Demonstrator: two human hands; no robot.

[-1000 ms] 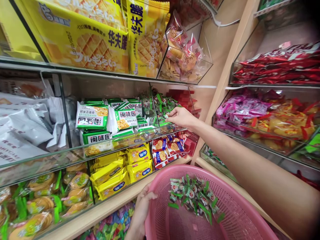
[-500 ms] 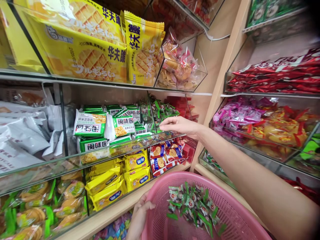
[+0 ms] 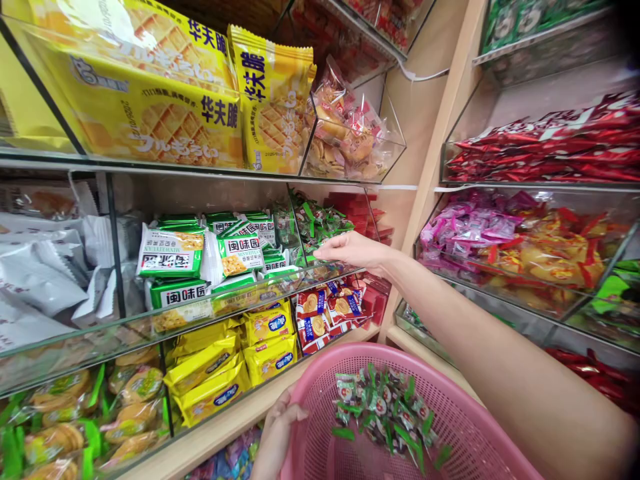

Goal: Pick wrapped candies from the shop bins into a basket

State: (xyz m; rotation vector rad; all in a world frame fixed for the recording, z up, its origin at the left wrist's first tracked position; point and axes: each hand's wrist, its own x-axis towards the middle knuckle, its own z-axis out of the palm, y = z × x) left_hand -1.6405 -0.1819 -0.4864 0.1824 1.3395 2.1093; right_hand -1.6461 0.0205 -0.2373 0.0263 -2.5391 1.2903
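Observation:
My left hand [image 3: 278, 430] grips the rim of a pink plastic basket [image 3: 310, 393] with small holes in its wall, at the bottom of the view. Inside lies a heap of small clear-and-green wrapped candies [image 3: 385, 407]. My right hand [image 3: 350, 252] reaches across to the corner of the middle shelf, over the front glass of a compartment of similar green-wrapped candies [image 3: 315, 217]. Its fingers are bunched together, palm down; what they hold, if anything, is hidden. Left of it are green-and-white biscuit packets [image 3: 237, 253].
Glass fronts and dividers edge the shelves. Yellow waffle packs [image 3: 187, 127] fill the upper shelf; yellow packets [image 3: 215, 387] and red-blue packets [image 3: 327, 310] sit below. On the right are pink-wrapped sweets [image 3: 465, 220] and red packets [image 3: 545, 150]. A wooden upright [image 3: 435, 140] separates the shelves.
The shelf view has shifted slightly left. My right hand stays by the green candies, its fingers drawn a little closer together. My left hand keeps hold of the basket.

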